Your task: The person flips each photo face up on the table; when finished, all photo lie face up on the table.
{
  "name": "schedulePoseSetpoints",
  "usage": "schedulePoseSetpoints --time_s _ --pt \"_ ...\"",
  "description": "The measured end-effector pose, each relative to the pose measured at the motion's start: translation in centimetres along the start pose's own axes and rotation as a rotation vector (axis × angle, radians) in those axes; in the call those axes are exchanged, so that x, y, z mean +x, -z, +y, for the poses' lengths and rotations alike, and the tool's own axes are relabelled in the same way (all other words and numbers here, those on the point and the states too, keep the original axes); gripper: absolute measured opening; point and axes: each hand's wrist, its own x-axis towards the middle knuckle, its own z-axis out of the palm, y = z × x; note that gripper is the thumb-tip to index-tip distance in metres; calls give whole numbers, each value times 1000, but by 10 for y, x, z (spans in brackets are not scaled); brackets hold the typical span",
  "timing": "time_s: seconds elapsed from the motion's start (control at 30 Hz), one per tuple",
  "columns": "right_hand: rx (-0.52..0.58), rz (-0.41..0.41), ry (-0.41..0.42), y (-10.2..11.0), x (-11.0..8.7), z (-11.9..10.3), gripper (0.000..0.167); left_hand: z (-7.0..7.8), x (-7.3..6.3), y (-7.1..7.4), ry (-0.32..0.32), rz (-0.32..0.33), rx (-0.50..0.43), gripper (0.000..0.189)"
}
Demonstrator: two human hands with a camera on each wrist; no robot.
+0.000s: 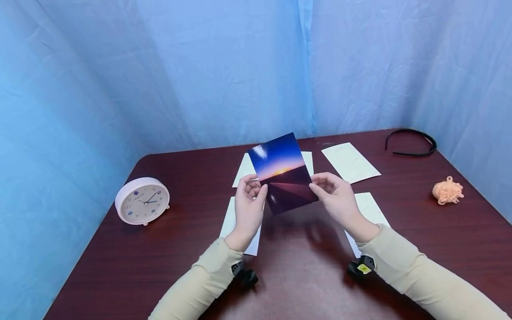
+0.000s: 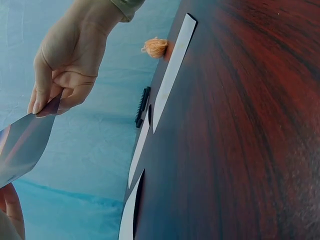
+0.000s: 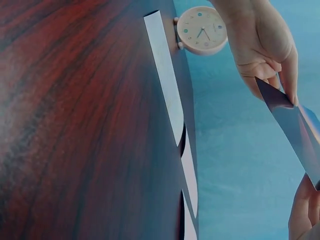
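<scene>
A glossy photo print (image 1: 282, 171) of a sunset over a dark road is held up above the table, tilted in the head view. My left hand (image 1: 250, 209) pinches its left edge between thumb and fingers. On the opposite edge, my right hand (image 1: 338, 200) pinches it near the lower right corner. Both wrist views show the print (image 2: 27, 142) raised off the tabletop, bending slightly. Beneath and around the hands lie several white sheets, among them one at the back right (image 1: 351, 162), one under the right forearm (image 1: 372, 209) and one by the left hand (image 1: 229, 218).
A round white alarm clock (image 1: 142, 201) stands on the left of the dark red wooden table (image 1: 192, 178). Toward the right edge are a black headband (image 1: 432, 144) and a ball of peach yarn (image 1: 448, 191). Blue curtains (image 1: 224, 66) hang behind the table.
</scene>
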Motion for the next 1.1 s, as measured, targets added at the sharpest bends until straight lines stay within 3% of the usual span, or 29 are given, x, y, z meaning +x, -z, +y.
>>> schedulePoseSetpoints --time_s 0.27,0.53,0.77,1.1 --pt "15 -81 -40 4 2 3 22 -3 0 5 -11 -27 29 36" --pt "44 -236 -120 11 5 1 34 -2 0 16 54 -99 105 40" --pt "-3 -379 -143 18 9 -5 40 -4 0 20 89 -178 169 43" --pt "7 -402 -234 18 3 0 41 -3 -4 19 23 -273 331 46"
